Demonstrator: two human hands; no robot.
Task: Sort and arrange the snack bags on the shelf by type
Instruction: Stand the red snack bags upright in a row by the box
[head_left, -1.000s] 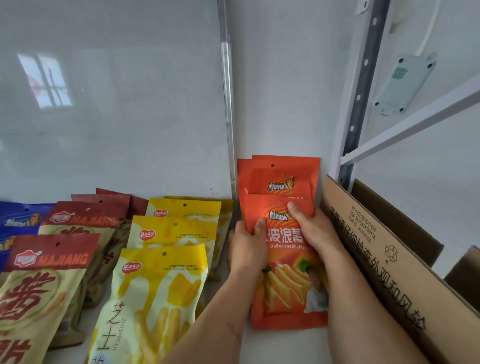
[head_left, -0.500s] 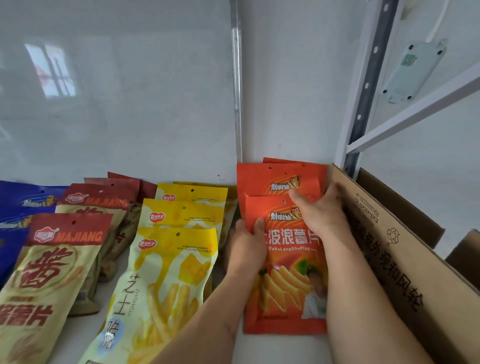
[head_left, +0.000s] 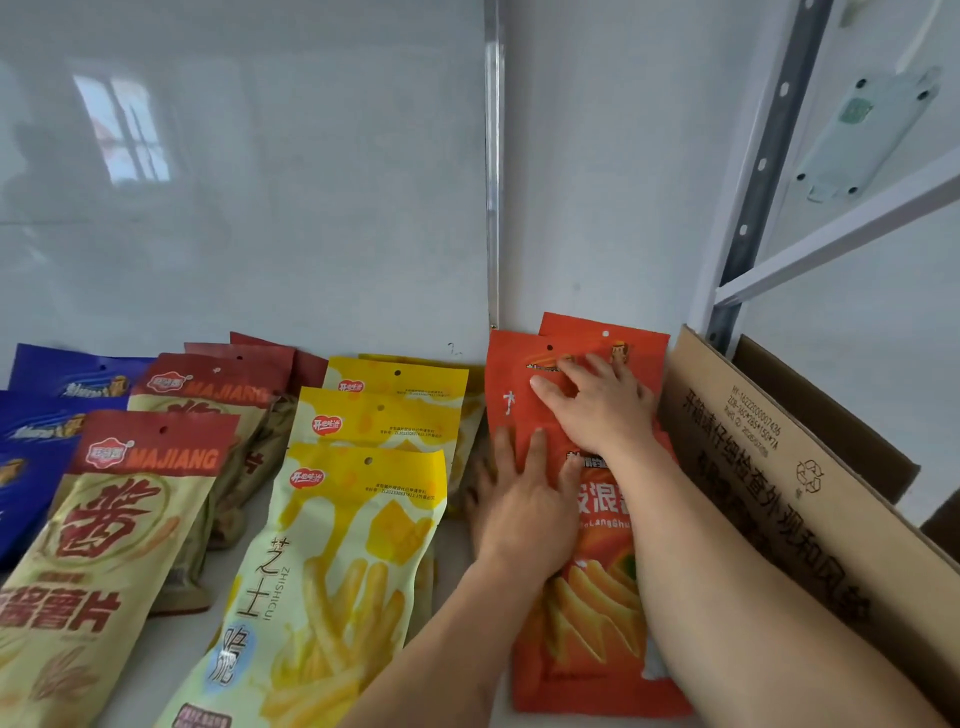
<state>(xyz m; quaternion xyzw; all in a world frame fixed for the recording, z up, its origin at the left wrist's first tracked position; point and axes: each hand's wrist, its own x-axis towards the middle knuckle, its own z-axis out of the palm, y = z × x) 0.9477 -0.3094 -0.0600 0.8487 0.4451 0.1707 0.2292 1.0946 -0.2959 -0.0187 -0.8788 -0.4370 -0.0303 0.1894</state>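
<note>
Orange bags (head_left: 582, 597) lie in an overlapping column at the right end of the shelf (head_left: 171, 639). My left hand (head_left: 524, 504) lies flat with fingers straight, steadying the front one, while my right hand (head_left: 597, 410) presses loosely spread fingers on a rear bag, probably to square the row. Yellow bags (head_left: 363, 499), brown bags (head_left: 130, 493) and blue bags (head_left: 36, 441) sit in their own columns leftward. A cardboard box (head_left: 779, 467) crowds the orange row's right side.

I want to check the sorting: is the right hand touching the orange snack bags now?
Touching. The head view shows the right hand lying flat, fingers spread, directly on the orange snack bags, with no gap.
</note>
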